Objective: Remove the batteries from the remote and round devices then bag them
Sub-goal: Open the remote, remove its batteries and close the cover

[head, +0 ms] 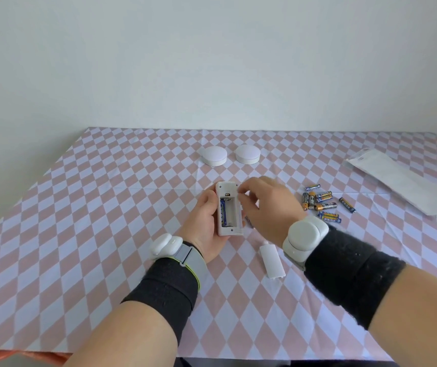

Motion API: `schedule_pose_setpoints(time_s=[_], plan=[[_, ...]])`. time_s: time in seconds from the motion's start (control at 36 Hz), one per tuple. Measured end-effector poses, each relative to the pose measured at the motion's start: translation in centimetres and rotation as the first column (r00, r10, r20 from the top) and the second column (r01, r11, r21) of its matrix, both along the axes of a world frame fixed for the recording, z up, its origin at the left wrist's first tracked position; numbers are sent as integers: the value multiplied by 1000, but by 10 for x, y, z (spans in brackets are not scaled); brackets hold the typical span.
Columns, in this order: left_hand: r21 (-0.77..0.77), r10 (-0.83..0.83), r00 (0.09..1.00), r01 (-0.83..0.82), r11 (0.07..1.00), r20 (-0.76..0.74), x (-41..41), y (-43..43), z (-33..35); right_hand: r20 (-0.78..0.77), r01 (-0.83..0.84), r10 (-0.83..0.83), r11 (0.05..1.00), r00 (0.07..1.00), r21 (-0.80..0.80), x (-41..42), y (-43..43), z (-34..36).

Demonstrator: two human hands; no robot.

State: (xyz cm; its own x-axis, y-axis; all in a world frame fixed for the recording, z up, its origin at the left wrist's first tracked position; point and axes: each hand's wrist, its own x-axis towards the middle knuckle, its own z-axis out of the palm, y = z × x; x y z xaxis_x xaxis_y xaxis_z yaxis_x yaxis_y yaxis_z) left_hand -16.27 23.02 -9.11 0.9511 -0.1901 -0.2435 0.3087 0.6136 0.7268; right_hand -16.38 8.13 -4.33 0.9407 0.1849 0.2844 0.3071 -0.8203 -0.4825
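Pale wall behind; table (pixel 79 207) under a pink-and-white diamond cloth fills the lower frame. Left hand (pixel 206 221) cradles the remote (pixel 232 210) at centre, back side up, fingers and thumb wrapped round its edges; the cover (pixel 271 258) lies on the cloth below and right of it. The open compartment shows one battery (pixel 222 211) in the slot on the left of the frame; the slot beside it is empty. The battery's long axis runs along the remote's length, up and down the frame.

Right hand (pixel 270 205) hovers just right of the remote, fingers curled, fingertips (pixel 241 193) at the remote's upper right corner; a small dark shape shows under the palm, and whether the hand holds anything cannot be told. The battery thus lies left of and slightly below those fingertips, across the empty slot; the right hand is the free one and the nearer, so the likely next move is a short reach leftward to lever one end up.

Loose batteries (pixel 322 205) lie scattered right of centre; the bag (pixel 408 181) lies flat toward the upper right edge of the cloth, well apart from both hands. Two round devices (pixel 214 155) (pixel 247 154) sit side by side above the remote, untouched.
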Motion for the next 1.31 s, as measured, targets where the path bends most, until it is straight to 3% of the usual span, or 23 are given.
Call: schedule_pose_setpoints(time_s=[0.11,0.53,0.69,1.06,1.22,1.31], plan=[[-22,-29,999,29,999,24,0,2,1,-20,-127,126,986,992,-103,-13,14,1],[9,-5,1000,5,1000,15,-3,1,3,-36,-60,54,975,998,-212,-20,25,-2],[16,-9,1000,9,1000,11,-2,1,3,-56,-58,51,990,997,-132,-19,24,-2],[0,-5,1000,5,1000,11,-1,2,2,74,-137,132,989,988,54,-22,24,-6],[8,44,999,-44,999,8,0,0,-2,146,-1,-38,966,988,258,-15,10,9],[3,26,1000,-26,1000,-9,-2,0,0,6,127,-130,979,992,160,2,-6,6]])
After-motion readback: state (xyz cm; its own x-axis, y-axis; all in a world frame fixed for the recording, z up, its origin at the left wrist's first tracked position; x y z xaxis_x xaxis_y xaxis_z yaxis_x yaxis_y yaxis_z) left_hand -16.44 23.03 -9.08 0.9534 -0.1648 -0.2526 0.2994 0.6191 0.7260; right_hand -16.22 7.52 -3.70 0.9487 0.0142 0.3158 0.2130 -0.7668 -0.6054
